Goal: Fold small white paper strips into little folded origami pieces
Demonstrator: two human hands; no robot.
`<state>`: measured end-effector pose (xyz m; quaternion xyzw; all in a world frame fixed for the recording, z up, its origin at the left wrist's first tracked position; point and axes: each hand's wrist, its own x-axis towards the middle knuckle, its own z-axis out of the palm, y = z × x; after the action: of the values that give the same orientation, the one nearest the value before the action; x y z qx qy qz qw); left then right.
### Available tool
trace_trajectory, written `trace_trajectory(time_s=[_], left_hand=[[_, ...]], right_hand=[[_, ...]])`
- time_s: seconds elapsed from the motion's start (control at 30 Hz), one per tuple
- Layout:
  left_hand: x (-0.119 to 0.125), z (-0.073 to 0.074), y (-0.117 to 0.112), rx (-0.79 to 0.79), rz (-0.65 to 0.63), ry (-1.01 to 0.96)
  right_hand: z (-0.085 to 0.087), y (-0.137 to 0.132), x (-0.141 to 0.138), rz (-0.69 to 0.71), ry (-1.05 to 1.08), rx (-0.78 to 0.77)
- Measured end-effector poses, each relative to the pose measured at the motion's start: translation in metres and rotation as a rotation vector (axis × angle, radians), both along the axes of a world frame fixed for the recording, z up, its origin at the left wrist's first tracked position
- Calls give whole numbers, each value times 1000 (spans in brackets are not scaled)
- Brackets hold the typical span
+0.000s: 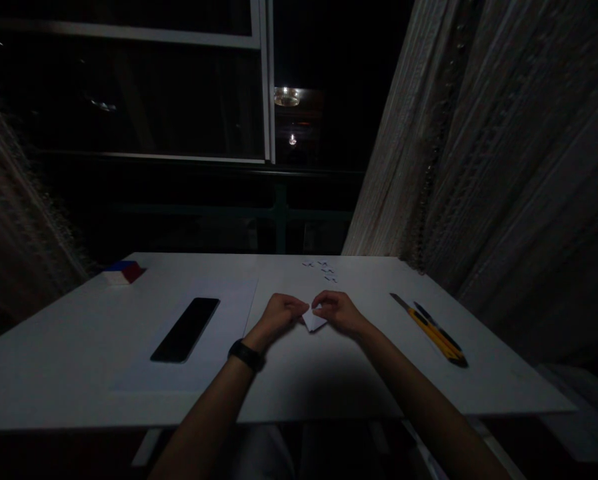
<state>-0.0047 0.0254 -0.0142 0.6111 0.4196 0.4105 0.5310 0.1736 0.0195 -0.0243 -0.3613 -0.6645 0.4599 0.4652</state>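
My left hand [280,313] and my right hand [339,311] meet over the middle of a white table [79,347]. Both pinch a small folded piece of white paper [313,321] between fingertips, its lower corner touching the tabletop. The fingers of both hands are curled closed on the paper. A black watch [246,355] sits on my left wrist. The room is dim, so the folds of the paper are hard to make out.
A black phone [186,329] lies on a white sheet [229,313] left of my hands. A yellow utility knife [431,331] and a pen [436,327] lie at right. Several tiny paper scraps [323,269] sit farther back, a red-blue-white block [123,271] at far left. Curtains hang beside a dark window.
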Motion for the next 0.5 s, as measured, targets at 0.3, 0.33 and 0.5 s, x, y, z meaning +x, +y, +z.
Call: trace_trajectory(time_s=[0.3, 0.33, 0.5], left_hand=[[-4, -1, 3, -75, 33, -63], [-4, -2, 3, -85, 33, -67], [-1, 0, 2, -101, 55, -61]], right_hand=[[-3, -2, -4, 81, -28, 15], [-5, -1, -4, 73, -29, 17], [-10, 0, -5, 111, 36, -69]])
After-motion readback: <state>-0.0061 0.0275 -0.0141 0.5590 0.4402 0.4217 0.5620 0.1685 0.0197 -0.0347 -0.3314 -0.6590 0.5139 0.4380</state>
